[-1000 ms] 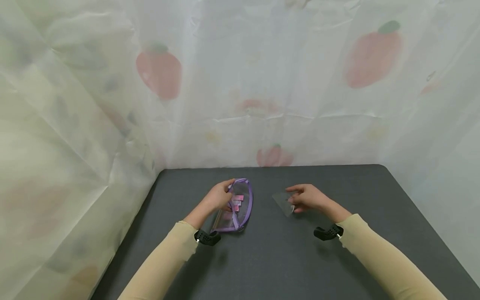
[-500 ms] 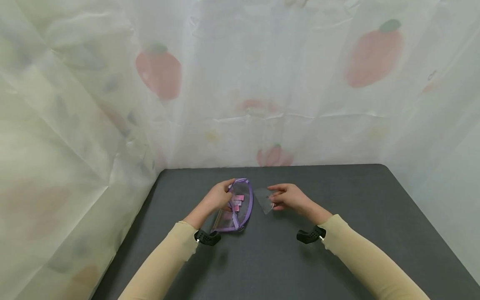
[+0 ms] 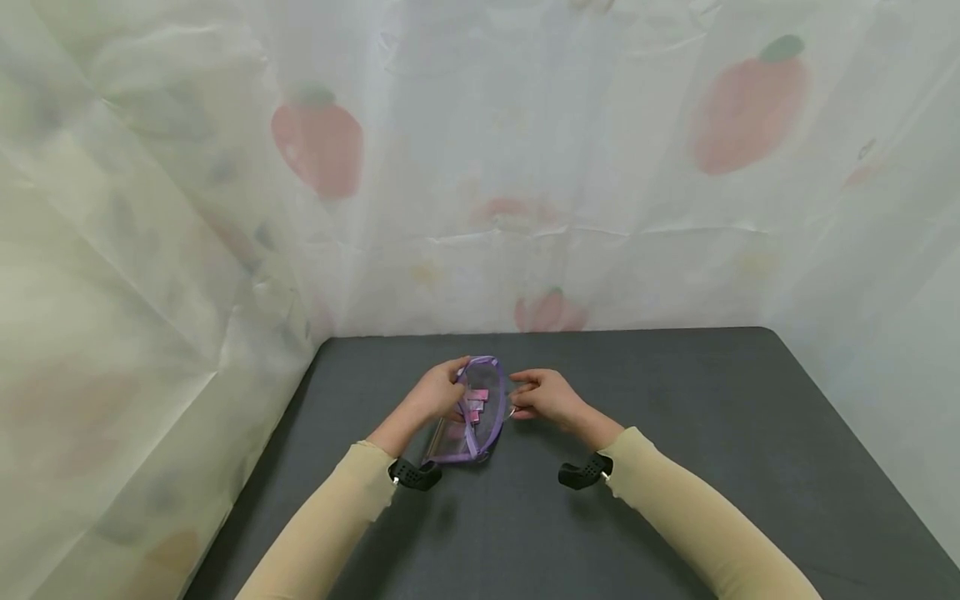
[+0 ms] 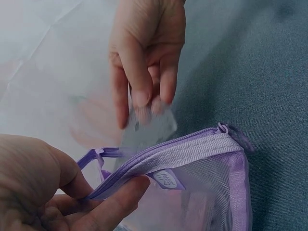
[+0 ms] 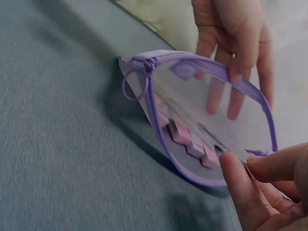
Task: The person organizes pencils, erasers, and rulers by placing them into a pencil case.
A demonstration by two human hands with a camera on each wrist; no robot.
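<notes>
A clear mesh pouch (image 3: 483, 425) with a purple zipper edge (image 4: 192, 151) lies on the dark table (image 3: 675, 417). My left hand (image 3: 435, 393) pinches its zipper rim and holds the mouth open. Several small pink pieces (image 5: 187, 139) lie inside. My right hand (image 3: 546, 395) is right beside the pouch's right edge, pinching a thin clear plastic piece (image 4: 147, 129). In the left wrist view the lower end of that piece dips behind the zipper rim, into the open mouth. A purple ring pull (image 5: 131, 86) hangs at the zipper's end.
A pale curtain printed with red strawberries (image 3: 318, 146) hangs around the table on the back and both sides. The table's far edge (image 3: 540, 333) meets the curtain just beyond the pouch. Black wrist-mounted cameras (image 3: 581, 475) sit on both sleeves.
My right hand has carried the clear piece leftward from the table's middle to the pouch's open mouth. The left hand and the pouch have stayed put.
</notes>
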